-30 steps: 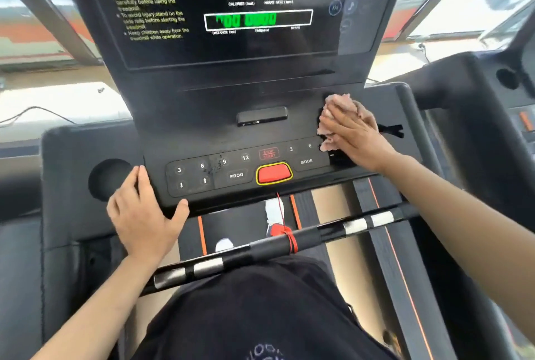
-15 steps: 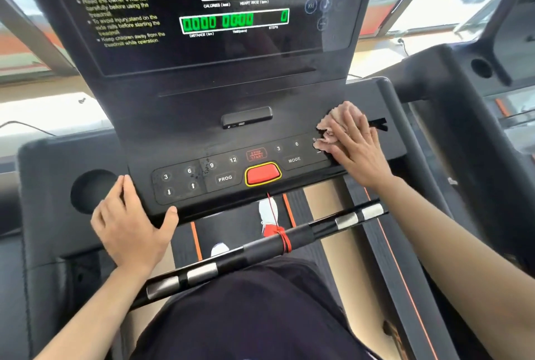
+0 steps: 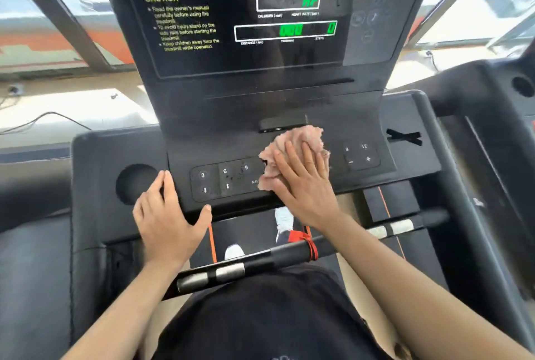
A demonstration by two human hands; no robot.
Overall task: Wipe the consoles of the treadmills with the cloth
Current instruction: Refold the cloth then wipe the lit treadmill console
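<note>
— Where is the pink cloth (image 3: 292, 148) lying?
— We are pressing it on the console (image 3: 228, 119) keys with our right hand (image 3: 304, 185), fingers straight. Our left hand (image 3: 168, 214) is resting flat on the console's edge, apart from the cloth.
— What are we reading?
— "CAUTION", a green "Hr", keys 3, 6, 9, 12.
</note>
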